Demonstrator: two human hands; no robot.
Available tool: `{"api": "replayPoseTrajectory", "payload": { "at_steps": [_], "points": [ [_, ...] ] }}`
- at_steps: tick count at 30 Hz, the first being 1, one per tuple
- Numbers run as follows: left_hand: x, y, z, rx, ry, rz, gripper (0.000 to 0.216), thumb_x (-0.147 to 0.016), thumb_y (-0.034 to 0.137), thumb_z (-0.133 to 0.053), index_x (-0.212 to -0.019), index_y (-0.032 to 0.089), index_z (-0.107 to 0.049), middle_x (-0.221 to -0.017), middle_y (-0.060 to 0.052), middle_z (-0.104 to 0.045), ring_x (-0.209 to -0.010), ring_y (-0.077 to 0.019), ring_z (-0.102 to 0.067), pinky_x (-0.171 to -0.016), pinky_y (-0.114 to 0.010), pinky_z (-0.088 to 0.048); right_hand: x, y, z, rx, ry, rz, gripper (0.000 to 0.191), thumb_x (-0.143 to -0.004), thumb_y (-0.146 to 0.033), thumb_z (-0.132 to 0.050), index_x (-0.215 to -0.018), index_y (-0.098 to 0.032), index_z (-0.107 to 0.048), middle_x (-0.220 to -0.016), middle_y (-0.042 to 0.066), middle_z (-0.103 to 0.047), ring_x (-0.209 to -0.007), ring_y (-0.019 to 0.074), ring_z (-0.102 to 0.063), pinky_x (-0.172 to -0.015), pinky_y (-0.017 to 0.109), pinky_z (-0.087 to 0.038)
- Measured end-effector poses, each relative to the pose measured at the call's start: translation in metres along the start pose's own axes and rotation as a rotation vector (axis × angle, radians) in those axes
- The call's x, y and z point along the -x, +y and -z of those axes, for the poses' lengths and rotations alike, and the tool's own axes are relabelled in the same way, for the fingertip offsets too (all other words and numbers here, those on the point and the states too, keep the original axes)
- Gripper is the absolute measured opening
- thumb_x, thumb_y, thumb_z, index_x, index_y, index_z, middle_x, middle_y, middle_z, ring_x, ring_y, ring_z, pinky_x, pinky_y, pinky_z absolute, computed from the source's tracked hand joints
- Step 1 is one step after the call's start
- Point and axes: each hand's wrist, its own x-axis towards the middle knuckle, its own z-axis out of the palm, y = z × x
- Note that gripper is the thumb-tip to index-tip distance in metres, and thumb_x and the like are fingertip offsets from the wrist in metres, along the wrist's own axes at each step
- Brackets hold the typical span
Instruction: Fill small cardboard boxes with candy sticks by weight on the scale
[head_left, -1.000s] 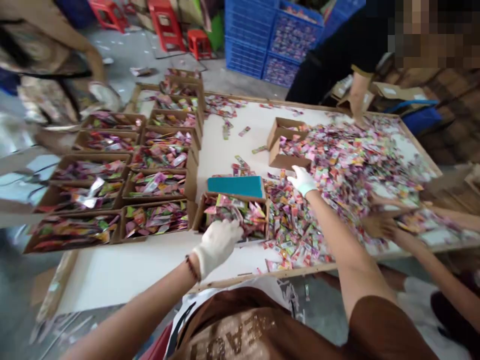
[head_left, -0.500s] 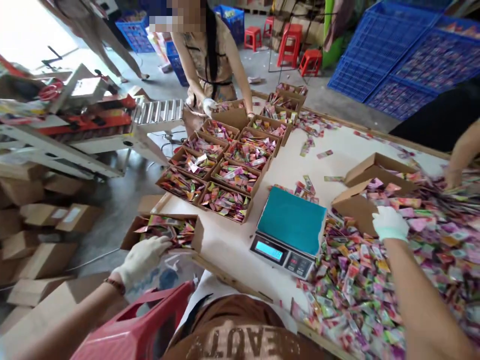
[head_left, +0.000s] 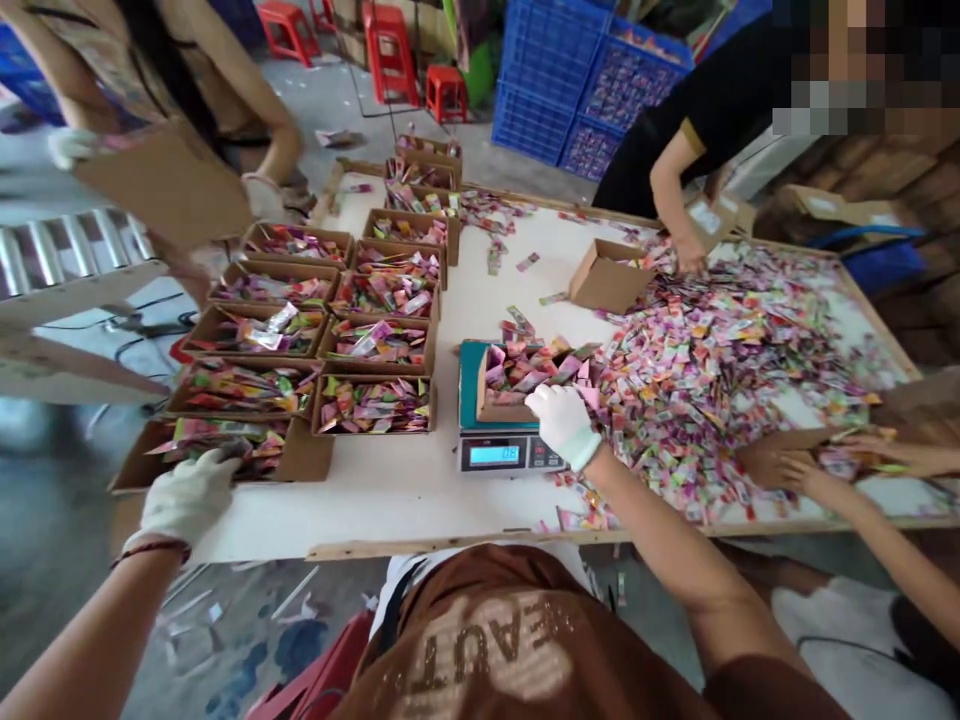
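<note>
Right now the loaded box (head_left: 501,411) sits on the teal plate of the scale (head_left: 470,390), heaped with small candy-coloured packets. Your gloved right hand (head_left: 564,425) grasps its near wall, fingers curled over the edge. Just below, the lit display (head_left: 493,456) seems to read 0.8; the lettering on the keys beside it is too small to read.

Your gloved left hand (head_left: 189,495) rests at the near rim of the end box (head_left: 307,455), fingers bent over; you cannot tell whether they pinch the wall. Beyond it, filled boxes stand in two rows on the white table (head_left: 375,510).

To your right spreads a big packet heap (head_left: 697,370), its print unreadable, with co-workers' hands in and beside it. Far left, another co-worker holds a carton (head_left: 169,180). On your brown shirt (head_left: 480,640), the letters EAUT show upside down.
</note>
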Motion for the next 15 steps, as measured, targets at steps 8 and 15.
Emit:
{"api": "replayPoseTrajectory", "payload": {
  "at_steps": [8,15],
  "points": [
    [0.051,0.022,-0.058,-0.157,0.212,0.198,0.054,-0.099,0.032,-0.030,-0.142,0.012,-0.056,-0.152,-0.023,-0.049,-0.131,-0.0373,-0.053,-0.106,-0.052,-0.043,0.045,0.033,0.011,-0.435,0.449,0.070,0.015,-0.100,-0.028,-0.060,-0.107,-0.021,-0.070,-0.111,0.011,-0.071,-0.108,0.0267,-0.065,-0.098,0.042,-0.051],
    [0.057,0.089,-0.051,0.315,0.520,-0.112,0.064,-0.101,0.054,-0.042,-0.140,0.007,-0.058,-0.151,-0.021,-0.053,-0.138,-0.0326,-0.053,-0.115,-0.042,-0.045,0.052,0.071,0.021,-0.751,0.551,-0.221,0.054,-0.089,-0.046,-0.072,-0.135,-0.021,-0.057,-0.131,0.015,-0.061,-0.101,0.0251,-0.069,-0.082,0.041,-0.062]
  ]
}}
